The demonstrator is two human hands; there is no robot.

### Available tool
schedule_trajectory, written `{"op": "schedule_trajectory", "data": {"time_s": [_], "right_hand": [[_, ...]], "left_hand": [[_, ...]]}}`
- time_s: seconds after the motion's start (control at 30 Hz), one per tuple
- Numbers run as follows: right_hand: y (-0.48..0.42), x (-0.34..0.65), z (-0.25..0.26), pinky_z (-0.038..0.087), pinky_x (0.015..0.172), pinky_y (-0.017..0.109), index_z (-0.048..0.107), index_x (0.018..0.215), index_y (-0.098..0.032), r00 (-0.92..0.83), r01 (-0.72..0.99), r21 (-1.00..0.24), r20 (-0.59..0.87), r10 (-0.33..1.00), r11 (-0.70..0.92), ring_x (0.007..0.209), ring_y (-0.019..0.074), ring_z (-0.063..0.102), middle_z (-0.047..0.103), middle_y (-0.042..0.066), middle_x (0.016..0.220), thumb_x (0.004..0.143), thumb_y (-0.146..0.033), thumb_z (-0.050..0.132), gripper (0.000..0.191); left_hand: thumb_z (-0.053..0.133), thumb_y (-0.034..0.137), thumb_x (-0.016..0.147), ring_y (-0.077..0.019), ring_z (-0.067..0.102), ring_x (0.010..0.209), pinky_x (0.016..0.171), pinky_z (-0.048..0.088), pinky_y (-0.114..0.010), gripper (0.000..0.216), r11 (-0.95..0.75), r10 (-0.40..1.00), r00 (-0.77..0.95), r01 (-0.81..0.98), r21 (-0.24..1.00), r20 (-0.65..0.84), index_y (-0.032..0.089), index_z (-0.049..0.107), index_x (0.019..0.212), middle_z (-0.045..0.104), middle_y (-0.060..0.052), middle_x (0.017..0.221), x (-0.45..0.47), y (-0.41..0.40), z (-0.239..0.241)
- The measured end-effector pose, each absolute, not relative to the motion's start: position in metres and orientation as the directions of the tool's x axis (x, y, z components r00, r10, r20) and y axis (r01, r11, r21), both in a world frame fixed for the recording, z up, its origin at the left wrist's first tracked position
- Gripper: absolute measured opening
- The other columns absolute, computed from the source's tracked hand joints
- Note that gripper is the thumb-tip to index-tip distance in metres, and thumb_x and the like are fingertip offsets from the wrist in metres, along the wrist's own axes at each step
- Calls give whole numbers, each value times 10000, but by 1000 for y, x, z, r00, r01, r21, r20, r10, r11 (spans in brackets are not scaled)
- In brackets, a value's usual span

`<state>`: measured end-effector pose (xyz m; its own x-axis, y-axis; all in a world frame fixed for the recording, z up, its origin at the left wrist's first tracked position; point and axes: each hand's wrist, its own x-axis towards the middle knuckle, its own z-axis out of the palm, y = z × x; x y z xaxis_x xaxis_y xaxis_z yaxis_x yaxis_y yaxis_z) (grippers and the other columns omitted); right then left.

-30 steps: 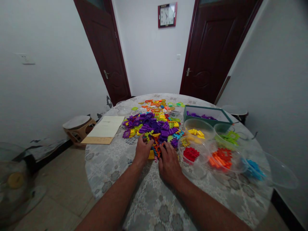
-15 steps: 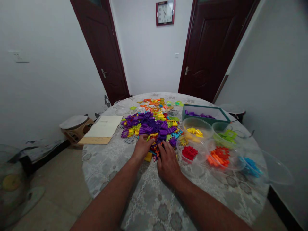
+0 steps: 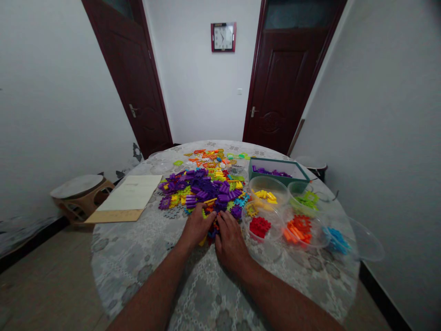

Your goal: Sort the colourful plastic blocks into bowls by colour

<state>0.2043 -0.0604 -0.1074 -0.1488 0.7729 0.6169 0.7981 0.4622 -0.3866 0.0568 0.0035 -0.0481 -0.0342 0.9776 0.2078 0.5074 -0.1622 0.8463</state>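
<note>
Pieces (image 3: pixel 204 185) of toothed, ridged purple plastic lie piled; left hand (image 3: pixel 196 226) and right hand (image 3: pixel 231 240) curl at the near edge, grip indeterminable.

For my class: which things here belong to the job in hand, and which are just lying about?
Likely in the job: left hand and right hand at the pile of plastic pieces; clear bowls; green-sided box with purple pieces.

Likely just lying about: paper sheet; wall clock; stool.
</note>
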Motion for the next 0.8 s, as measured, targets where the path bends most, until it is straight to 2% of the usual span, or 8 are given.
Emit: {"op": "schedule_trajectory", "data": {"time_s": [0.1, 0.23, 0.5, 0.63, 0.7, 0.8], "right_hand": [[-58, 206, -107, 414, 1233, 606, 442, 1581, -109, -162, 768, -404, 628, 761, 497, 1531, 313, 382, 501, 196, 1582, 889, -34, 484, 698], [-56, 208, -106, 444, 1215, 597, 398, 1616, -162, -158, 715, -445, 649, 744, 539, 1506, 298, 426, 523, 186, 1560, 892, -37, 483, 740], [-57, 211, -102, 440, 1229, 550, 416, 1606, -173, -171, 668, -479, 646, 744, 569, 1492, 274, 459, 529, 178, 1559, 917, -58, 476, 701], [-58, 213, -102, 438, 1236, 526, 376, 1631, -161, -126, 688, -506, 623, 772, 520, 1516, 271, 440, 486, 176, 1605, 913, -54, 466, 731], [-58, 213, -103, 438, 1236, 526, 350, 1645, -147, -100, 701, -507, 626, 773, 502, 1523, 279, 434, 475, 182, 1614, 896, -45, 460, 763], [-58, 213, -105, 430, 1241, 533, 373, 1636, -142, -107, 706, -495, 633, 767, 506, 1523, 280, 434, 485, 179, 1608, 872, -25, 434, 775]], "left_hand": [[801, 362, 768, -301, 684, 1002, 995, 486, -444, 283, -179, 973, -61, 417, 891, 223, 252, 690, 1004, 729, -89, 1011, 59, -1, -41], [842, 344, 709, -293, 682, 950, 976, 506, -434, 272, -137, 988, -32, 262, 955, 150, 274, 719, 941, 736, -69, 960, 56, -3, -35], [831, 357, 735, -314, 689, 1105, 1023, 498, -434, 442, -80, 997, 27, 181, 980, 77, 233, 744, 1149, 747, -107, 1160, 49, 0, -37], [817, 309, 737, -299, 707, 1046, 990, 520, -426, 512, -101, 991, 99, 157, 982, 86, 227, 716, 1232, 752, -94, 1140, 51, -3, -34], [826, 286, 719, -296, 711, 1022, 966, 533, -418, 529, -118, 985, 138, 137, 984, 99, 235, 703, 1231, 758, -82, 1100, 54, -4, -32], [853, 291, 694, -297, 712, 1017, 971, 529, -416, 531, -114, 989, 111, 133, 984, 100, 247, 687, 1197, 760, -78, 1083, 58, -6, -31]]}}
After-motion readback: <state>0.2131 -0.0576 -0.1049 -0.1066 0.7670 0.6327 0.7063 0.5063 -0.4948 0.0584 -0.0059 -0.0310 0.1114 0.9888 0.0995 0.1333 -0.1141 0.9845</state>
